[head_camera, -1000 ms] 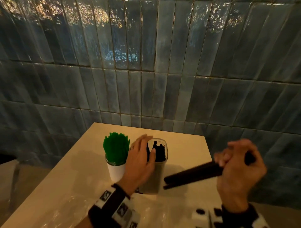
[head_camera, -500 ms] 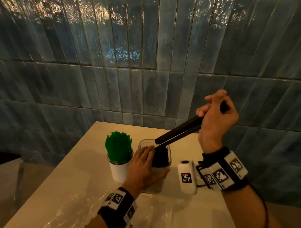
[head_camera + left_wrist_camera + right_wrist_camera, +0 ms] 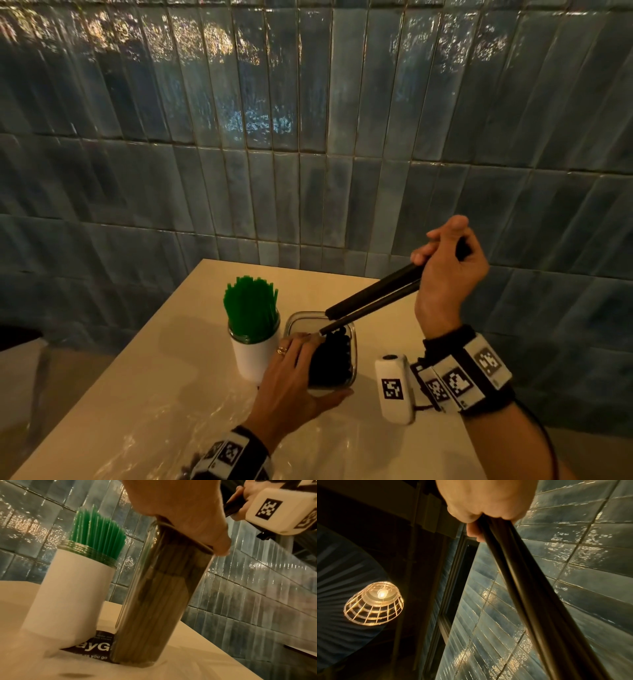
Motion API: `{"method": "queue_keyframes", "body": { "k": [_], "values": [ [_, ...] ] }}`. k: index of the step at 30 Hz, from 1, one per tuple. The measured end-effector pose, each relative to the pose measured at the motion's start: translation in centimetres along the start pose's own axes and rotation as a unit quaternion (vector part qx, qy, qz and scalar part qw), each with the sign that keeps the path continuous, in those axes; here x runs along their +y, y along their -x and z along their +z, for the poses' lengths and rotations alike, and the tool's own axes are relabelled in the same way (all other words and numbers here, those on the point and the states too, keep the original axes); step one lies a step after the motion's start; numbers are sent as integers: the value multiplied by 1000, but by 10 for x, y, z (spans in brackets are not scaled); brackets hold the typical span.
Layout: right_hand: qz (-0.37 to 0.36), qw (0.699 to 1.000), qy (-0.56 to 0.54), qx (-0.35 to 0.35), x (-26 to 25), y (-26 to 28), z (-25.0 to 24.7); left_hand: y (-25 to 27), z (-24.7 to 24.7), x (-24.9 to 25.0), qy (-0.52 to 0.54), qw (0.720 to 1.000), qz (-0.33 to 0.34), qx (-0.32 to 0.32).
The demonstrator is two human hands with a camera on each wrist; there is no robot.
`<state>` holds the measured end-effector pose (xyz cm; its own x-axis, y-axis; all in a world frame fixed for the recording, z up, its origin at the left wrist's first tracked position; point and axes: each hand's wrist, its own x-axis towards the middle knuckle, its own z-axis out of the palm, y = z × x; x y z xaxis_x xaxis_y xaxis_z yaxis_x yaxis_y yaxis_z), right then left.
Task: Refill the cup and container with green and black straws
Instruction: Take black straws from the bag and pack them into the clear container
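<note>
A white cup [image 3: 251, 356] [image 3: 68, 596] packed with green straws [image 3: 251, 306] [image 3: 97, 530] stands on the table. Right beside it is a clear container [image 3: 352, 356] [image 3: 163, 595] partly filled with black straws [image 3: 332, 359]. My left hand [image 3: 294, 373] [image 3: 180, 505] grips the container at its top, fingers over the rim and thumb on the near side. My right hand [image 3: 445, 270] [image 3: 484, 500] holds a bunch of black straws [image 3: 370, 301] [image 3: 530, 588], tilted down to the left, their tips at the container's mouth.
The cream table [image 3: 164, 394] is wrapped in clear film and stands against a blue tiled wall [image 3: 308, 137]. A black printed label [image 3: 91, 649] lies under the cup and container. A wire-shade lamp [image 3: 374, 604] hangs overhead.
My right hand rose from low on the right and swung the black straws over the container. Now their tips reach its mouth. My left hand slid from over the opening to grip the rim.
</note>
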<state>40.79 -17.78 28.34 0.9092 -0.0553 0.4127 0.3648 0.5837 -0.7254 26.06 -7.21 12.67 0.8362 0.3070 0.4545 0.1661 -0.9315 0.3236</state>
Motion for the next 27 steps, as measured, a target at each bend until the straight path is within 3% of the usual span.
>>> {"method": "queue_keyframes", "body": {
  "k": [5,11,16,20,24,27],
  "values": [
    [49,998,-18,35,4,-4,-5,-2,-1,6,18,1000,-19,9],
    [66,996,46,49,27,-1,-9,-1,-2,3,23,1000,-7,12],
    [-13,992,129,0,33,2,-11,-3,-1,-1,21,1000,0,13],
    [-86,985,146,13,29,-1,-17,-5,0,2,20,1000,8,0],
    [-104,985,133,17,31,-1,-23,-8,4,0,51,999,-16,-1],
    [-127,981,145,-25,31,7,-21,-10,5,-1,27,999,-21,-9]
  ]
}}
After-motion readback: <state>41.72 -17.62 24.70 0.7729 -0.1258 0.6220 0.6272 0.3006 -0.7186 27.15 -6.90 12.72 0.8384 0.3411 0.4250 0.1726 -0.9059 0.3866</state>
